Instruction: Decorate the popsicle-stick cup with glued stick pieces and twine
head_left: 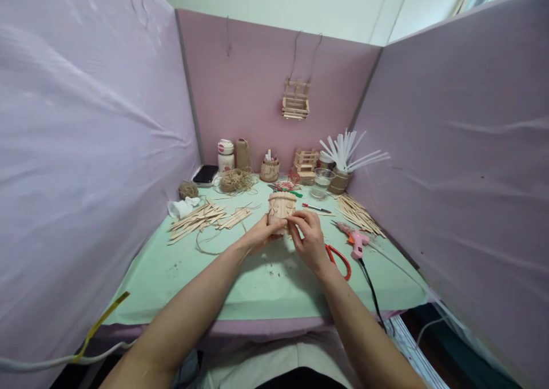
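A small round wooden cup (282, 205) made of craft sticks, with raised pieces around its side and a rim band, is held upright over the middle of the table. My left hand (262, 233) wraps round its left side and base, the thumb lying across the front. At the cup's lower right front, the fingertips of my right hand (307, 237) are pinched together against the surface. Whether a small piece sits between them is too hidden to tell. Red-handled scissors (341, 261) lie just right of my right hand, partly behind it.
A pink glue gun (358, 242) with a black cord rests at right. Craft sticks (199, 220) lie at left, and more sticks (358, 213) at right. Behind stand twine (235, 180), a pen cup (269, 170), a plastic cup (321, 182) and a pot (340, 181) of white glue sticks.
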The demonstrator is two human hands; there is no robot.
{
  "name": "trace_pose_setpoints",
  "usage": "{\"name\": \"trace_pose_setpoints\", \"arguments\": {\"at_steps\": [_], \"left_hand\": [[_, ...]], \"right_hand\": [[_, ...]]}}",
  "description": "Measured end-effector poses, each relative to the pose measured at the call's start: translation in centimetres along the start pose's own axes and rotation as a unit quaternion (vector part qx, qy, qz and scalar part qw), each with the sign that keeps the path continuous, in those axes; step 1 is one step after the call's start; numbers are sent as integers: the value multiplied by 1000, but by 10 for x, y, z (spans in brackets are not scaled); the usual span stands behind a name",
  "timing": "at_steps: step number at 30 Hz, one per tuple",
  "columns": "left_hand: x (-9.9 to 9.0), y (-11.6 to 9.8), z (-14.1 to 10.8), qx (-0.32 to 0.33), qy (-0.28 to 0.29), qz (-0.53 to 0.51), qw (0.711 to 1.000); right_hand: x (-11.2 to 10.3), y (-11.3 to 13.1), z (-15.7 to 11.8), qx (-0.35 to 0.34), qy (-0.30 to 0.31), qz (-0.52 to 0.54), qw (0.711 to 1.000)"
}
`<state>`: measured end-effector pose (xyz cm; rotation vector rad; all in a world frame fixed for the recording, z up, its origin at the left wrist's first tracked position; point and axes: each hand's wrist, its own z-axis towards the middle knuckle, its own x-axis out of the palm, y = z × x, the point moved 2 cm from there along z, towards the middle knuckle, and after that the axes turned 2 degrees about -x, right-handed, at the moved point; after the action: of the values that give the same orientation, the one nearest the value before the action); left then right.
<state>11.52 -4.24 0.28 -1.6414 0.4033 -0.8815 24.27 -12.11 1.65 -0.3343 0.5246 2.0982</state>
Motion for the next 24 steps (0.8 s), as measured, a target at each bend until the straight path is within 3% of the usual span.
{"name": "trace_pose_setpoints", "arguments": {"at_steps": [14, 21, 24], "left_hand": [[-2, 5, 4, 43, -60, -48, 996], [0, 5, 2, 27, -56, -45, 997], [0, 6, 3, 37, -39, -53, 997]], "right_hand": [[7, -1, -11, 18, -27, 11, 999], [6, 2, -11, 5, -68, 6, 998], [6, 2, -10, -1, -59, 4, 998]]}}
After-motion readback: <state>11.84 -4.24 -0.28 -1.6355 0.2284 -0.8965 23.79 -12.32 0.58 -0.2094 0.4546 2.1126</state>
